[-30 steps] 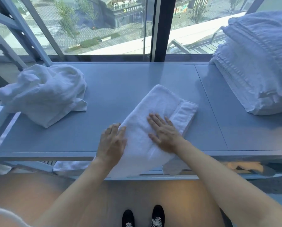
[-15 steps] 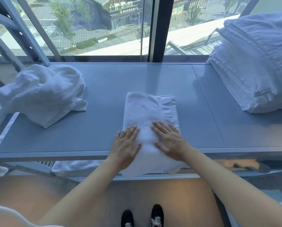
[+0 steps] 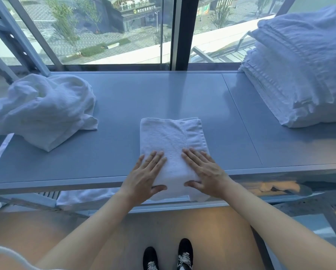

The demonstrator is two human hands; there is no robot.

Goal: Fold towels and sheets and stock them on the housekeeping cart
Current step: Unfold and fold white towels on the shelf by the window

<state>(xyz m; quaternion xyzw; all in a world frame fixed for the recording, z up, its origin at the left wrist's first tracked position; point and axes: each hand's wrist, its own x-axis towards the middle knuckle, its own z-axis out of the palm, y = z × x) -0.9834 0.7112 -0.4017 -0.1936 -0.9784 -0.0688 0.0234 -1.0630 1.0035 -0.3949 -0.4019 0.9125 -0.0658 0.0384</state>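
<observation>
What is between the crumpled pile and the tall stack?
In the head view, the folded towel lies between the pile and the stack.

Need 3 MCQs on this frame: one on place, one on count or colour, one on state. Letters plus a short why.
1. Where is the crumpled white towel heap?
A. left of the folded white towel
B. on the stack
C. on the floor

2. How many hands rest on the folded white towel?
A. none
B. one
C. two

3. State of the tall stack of folded white linens at right?
A. toppled
B. neatly piled
C. held up

Key:
1 A, it sits at the grey table's left end.
2 C, the left hand and right hand both lie flat on it.
3 B, layers lie squared, untouched.
</observation>
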